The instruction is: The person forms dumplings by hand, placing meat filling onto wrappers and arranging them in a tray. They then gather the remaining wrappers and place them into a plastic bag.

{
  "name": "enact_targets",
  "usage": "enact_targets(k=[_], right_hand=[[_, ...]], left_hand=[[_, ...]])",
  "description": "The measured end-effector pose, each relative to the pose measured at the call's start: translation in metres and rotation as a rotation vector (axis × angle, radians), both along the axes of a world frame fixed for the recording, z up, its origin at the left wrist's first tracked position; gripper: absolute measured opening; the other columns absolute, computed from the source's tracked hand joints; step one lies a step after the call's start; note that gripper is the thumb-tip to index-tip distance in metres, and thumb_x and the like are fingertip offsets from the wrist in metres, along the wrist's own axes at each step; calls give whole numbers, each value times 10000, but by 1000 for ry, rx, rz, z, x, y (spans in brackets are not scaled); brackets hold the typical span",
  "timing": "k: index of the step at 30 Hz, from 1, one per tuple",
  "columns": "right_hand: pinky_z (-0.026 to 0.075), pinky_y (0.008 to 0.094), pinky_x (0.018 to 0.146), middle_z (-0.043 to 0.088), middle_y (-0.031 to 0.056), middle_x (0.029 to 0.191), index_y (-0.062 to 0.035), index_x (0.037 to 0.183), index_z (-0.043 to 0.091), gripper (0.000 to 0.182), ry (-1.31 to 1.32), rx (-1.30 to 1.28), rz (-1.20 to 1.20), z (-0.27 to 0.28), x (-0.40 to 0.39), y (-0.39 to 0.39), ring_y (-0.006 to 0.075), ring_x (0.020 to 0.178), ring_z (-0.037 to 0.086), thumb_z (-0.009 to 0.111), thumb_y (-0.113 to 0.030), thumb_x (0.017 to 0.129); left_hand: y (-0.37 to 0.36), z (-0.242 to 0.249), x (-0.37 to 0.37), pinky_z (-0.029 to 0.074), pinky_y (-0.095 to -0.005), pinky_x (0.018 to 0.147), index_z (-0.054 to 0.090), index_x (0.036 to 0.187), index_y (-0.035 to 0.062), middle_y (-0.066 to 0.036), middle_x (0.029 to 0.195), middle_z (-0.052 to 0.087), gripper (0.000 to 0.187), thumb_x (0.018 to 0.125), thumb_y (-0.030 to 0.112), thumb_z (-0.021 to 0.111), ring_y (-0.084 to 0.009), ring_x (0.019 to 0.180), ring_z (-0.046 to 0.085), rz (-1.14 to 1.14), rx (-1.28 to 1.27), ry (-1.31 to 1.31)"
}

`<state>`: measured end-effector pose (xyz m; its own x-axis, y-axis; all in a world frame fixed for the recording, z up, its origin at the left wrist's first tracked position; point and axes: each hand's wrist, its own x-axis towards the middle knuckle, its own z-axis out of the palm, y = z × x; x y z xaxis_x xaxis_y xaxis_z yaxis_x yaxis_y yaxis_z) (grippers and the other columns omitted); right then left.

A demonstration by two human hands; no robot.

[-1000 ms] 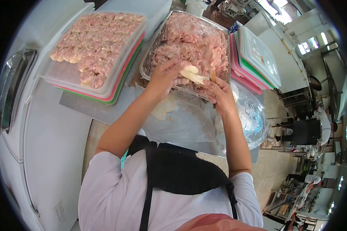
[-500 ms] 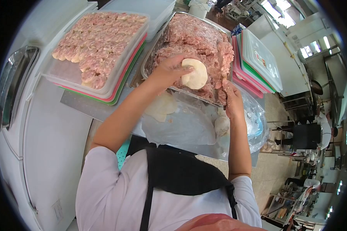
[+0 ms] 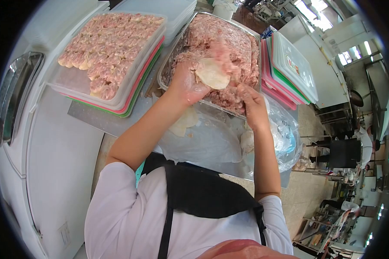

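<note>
My left hand (image 3: pixel 189 85) is cupped around a pale round dough wrapper (image 3: pixel 214 74), which lies over the palm and fingers. Just to its right, my right hand (image 3: pixel 253 101) has its fingers closed on the lower end of a narrow tool (image 3: pixel 221 54) covered in minced meat. The tool is smeared by motion, and its exact kind is hidden. Both hands are above a metal tray (image 3: pixel 163 77) filled with pink minced meat (image 3: pixel 218 30). Loose wrappers (image 3: pixel 183 123) lie on the table in front of the tray.
To the left, rows of meat-filled dumplings (image 3: pixel 110 41) sit in a plastic tray (image 3: pixel 67 82) on stacked coloured trays. Stacked lids (image 3: pixel 291 64) stand on the right. Plastic sheeting (image 3: pixel 203 142) and a clear bag (image 3: pixel 285 134) lie at the near edge. A co-worker (image 3: pixel 363 146) is far right.
My right hand has moved slightly left and up, swinging the meat-covered tool towards the wrapper. My left hand has turned and shifted a little left, tilting the wrapper.
</note>
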<state>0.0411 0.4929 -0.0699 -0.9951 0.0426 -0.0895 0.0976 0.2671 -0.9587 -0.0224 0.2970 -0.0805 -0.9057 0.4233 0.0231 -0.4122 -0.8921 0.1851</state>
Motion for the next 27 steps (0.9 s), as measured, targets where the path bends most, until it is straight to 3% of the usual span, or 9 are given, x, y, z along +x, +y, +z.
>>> enact_targets(k=[4, 7, 10, 13, 16, 19, 22, 25, 27], right_hand=[[501, 325, 739, 678, 149, 1005, -12, 1169, 635, 293, 530, 451, 61, -34, -15, -5, 244, 855, 652, 595, -152, 914], [498, 362, 726, 669, 150, 987, 8, 1173, 610, 318, 617, 740, 167, -10, -4, 1, 303, 837, 649, 600, -176, 913], [498, 373, 748, 634, 197, 1023, -29, 1159, 628, 294, 283, 1090, 199, 43, 12, -3, 355, 895, 627, 603, -136, 887], [496, 413, 730, 641, 170, 983, -46, 1129, 641, 266, 503, 989, 113, 43, 15, -13, 369, 857, 616, 602, -135, 882], [493, 430, 713, 640, 162, 965, -59, 1115, 643, 268, 487, 1089, 288, 39, 5, -8, 370, 838, 615, 609, -118, 855], [493, 433, 741, 635, 178, 997, -71, 1130, 635, 309, 249, 1279, 170, 96, 29, -21, 376, 882, 611, 608, -73, 822], [491, 437, 752, 631, 179, 974, -94, 1132, 644, 321, 398, 1180, 236, 80, 29, -30, 391, 897, 600, 612, -80, 813], [489, 429, 731, 645, 143, 874, -72, 1111, 654, 242, 562, 1063, 267, 63, 18, -10, 336, 840, 625, 586, -151, 892], [470, 373, 655, 616, 80, 765, -58, 1095, 663, 243, 530, 784, 169, 58, 15, 9, 228, 734, 597, 552, -210, 942]], left_hand=[[-17, 7, -3, 400, -491, 1021, 532, 1212, -23, -163, 1197, 584, 446, 887, 283, 551, -332, 1150, 539, -61, 56, 73], [-28, 2, -14, 430, -585, 911, 558, 1114, -1, -129, 972, 614, 529, 909, 480, 482, -319, 899, 582, 44, -51, -112], [-31, -1, -23, 427, -559, 908, 547, 1163, -21, -101, 906, 609, 641, 915, 563, 454, -283, 809, 563, 175, -191, -235], [-32, -11, -27, 437, -513, 884, 547, 1193, -29, -95, 896, 597, 694, 916, 596, 425, -253, 772, 541, 114, -237, -213], [-29, -2, -18, 453, -487, 819, 559, 1187, -19, -101, 876, 594, 724, 914, 631, 392, -238, 734, 529, 39, -289, -208], [-30, 6, -15, 455, -464, 801, 577, 1158, -14, -102, 863, 594, 724, 907, 642, 401, -234, 731, 526, 61, -278, -199], [-26, 9, -15, 460, -445, 816, 579, 1128, -21, -101, 851, 595, 656, 906, 585, 463, -236, 757, 548, 50, -220, -120], [-27, 0, -21, 468, -442, 852, 566, 1114, -41, -117, 914, 602, 533, 897, 447, 558, -246, 818, 585, 17, -65, -99], [-30, -2, -24, 462, -480, 889, 543, 1145, -32, -126, 969, 602, 493, 881, 379, 608, -269, 904, 595, 37, -57, -63]])
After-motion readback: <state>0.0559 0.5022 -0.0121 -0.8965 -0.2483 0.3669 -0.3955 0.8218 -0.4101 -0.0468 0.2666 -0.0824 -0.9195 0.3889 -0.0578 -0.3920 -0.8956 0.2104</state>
